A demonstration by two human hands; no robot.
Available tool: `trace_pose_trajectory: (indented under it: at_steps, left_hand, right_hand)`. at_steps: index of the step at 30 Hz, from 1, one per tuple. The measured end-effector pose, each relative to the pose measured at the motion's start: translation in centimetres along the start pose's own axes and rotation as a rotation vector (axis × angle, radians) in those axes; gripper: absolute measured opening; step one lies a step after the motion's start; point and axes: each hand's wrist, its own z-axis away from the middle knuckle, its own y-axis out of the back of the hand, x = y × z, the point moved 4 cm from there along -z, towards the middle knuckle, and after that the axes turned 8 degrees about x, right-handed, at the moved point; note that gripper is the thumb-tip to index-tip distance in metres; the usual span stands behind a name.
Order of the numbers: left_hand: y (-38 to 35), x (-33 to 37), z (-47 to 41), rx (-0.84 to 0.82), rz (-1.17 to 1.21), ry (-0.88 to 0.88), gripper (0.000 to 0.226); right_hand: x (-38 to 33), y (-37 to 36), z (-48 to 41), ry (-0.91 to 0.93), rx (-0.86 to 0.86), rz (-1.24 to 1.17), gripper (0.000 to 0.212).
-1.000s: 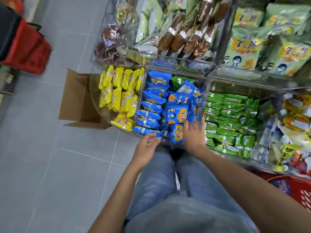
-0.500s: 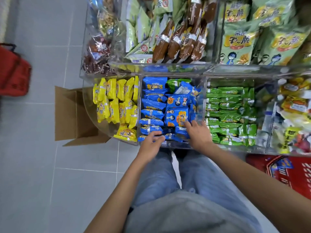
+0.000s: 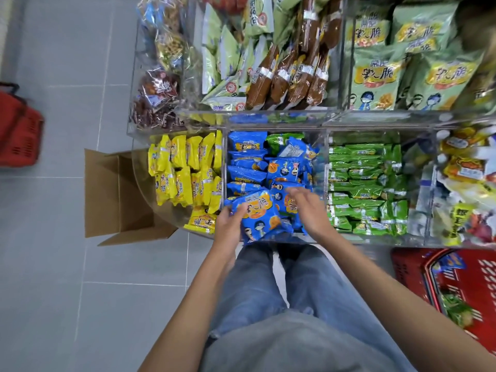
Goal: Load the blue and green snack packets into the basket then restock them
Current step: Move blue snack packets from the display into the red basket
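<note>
A clear bin (image 3: pixel 276 238) in the middle of the low shelf holds several blue snack packets (image 3: pixel 248 162). My left hand (image 3: pixel 228 224) grips one blue packet (image 3: pixel 259 214), lifted above the bin's front edge. My right hand (image 3: pixel 308 208) reaches into the same bin, fingers spread over the blue packets and holding nothing. Green snack packets (image 3: pixel 362 183) fill the bin to the right. A red basket (image 3: pixel 418 267) stands on the floor at lower right, with a blue and a green packet inside.
Yellow packets (image 3: pixel 185 173) fill the bin to the left. An open cardboard box (image 3: pixel 115 194) lies on the grey tiled floor beside it. A second red basket (image 3: pixel 18 127) sits at far left. Larger snack bags crowd the upper shelf (image 3: pixel 268 114). My legs are below the bins.
My left hand has taken hold of a blue packet at the bin's front and lifted it. My right hand has opened and shifted slightly right over the pile.
</note>
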Motion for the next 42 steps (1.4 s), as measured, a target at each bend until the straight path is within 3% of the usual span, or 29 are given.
trace_pose_trajectory:
  at_steps: [2, 4, 9, 13, 15, 17, 19, 22, 24, 26, 29, 31, 33, 35, 40, 42]
  left_hand:
    - [1.2, -0.1, -0.5, 0.061, -0.001, 0.019, 0.006]
    - [2.0, -0.4, -0.9, 0.091, -0.007, 0.045, 0.004]
    - [2.9, -1.2, -1.2, 0.115, 0.007, 0.150, 0.019]
    - [2.9, -1.7, -1.0, 0.175, 0.020, 0.108, 0.024]
    - [2.8, -1.6, -1.0, 0.221, 0.023, 0.078, 0.023]
    - [2.3, -1.4, -1.0, 0.224, 0.018, 0.069, 0.024]
    - [1.3, -1.1, -0.7, 0.178, 0.026, 0.090, 0.027]
    - [-0.6, -0.5, 0.3, 0.005, 0.110, 0.129, 0.044]
    - [-1.3, -0.1, 0.7, -0.067, 0.104, 0.067, 0.050]
    - [-1.2, 0.0, 0.6, -0.044, 0.086, 0.021, 0.040]
    - [-0.5, -0.1, 0.2, 0.007, 0.084, 0.030, 0.029]
    - [0.3, -0.3, -0.2, 0.028, 0.084, 0.039, 0.030]
    - [1.0, -0.6, -0.5, 0.048, 0.072, 0.043, 0.030]
    - [1.6, -1.0, -0.8, 0.079, 0.068, 0.044, 0.024]
    - [2.7, -1.7, -1.1, 0.156, 0.086, 0.082, 0.026]
    - [2.9, -1.6, -1.1, 0.185, 0.084, 0.084, 0.027]
  right_hand:
    - [0.4, -0.5, -1.9, 0.233, 0.059, 0.476, 0.048]
    - [1.4, -1.6, -3.1, 0.305, -0.006, 0.782, 0.068]
    - [2.5, -2.0, -4.1, 0.398, 0.044, 1.022, 0.058]
    - [2.9, -0.7, -3.0, 0.254, 0.073, 0.673, 0.054]
    - [3.1, 0.3, -2.1, 0.104, 0.089, 0.306, 0.056]
    - [2.6, 0.4, -0.8, -0.088, 0.009, -0.104, 0.060]
    - [1.8, -0.6, 0.8, -0.216, -0.089, -0.355, 0.055]
    - [-0.3, -2.0, 2.6, -0.211, -0.118, -0.342, 0.038]
    - [-1.4, -2.8, 2.8, -0.108, -0.135, -0.155, 0.032]
    - [-1.6, -2.9, 2.1, -0.084, -0.096, -0.042, 0.035]
    - [-1.0, -2.0, -0.9, -0.117, 0.114, -0.096, 0.050]
    - [-0.1, -1.4, -3.6, -0.203, 0.217, -0.039, 0.067]
    - [0.9, -1.7, -5.9, -0.324, 0.205, 0.029, 0.078]
    - [1.3, -2.3, -7.1, -0.378, 0.160, 0.019, 0.072]
    - [1.3, -2.6, -7.7, -0.290, 0.193, 0.018, 0.069]
    - [1.1, -1.8, -7.1, -0.239, 0.233, -0.031, 0.050]
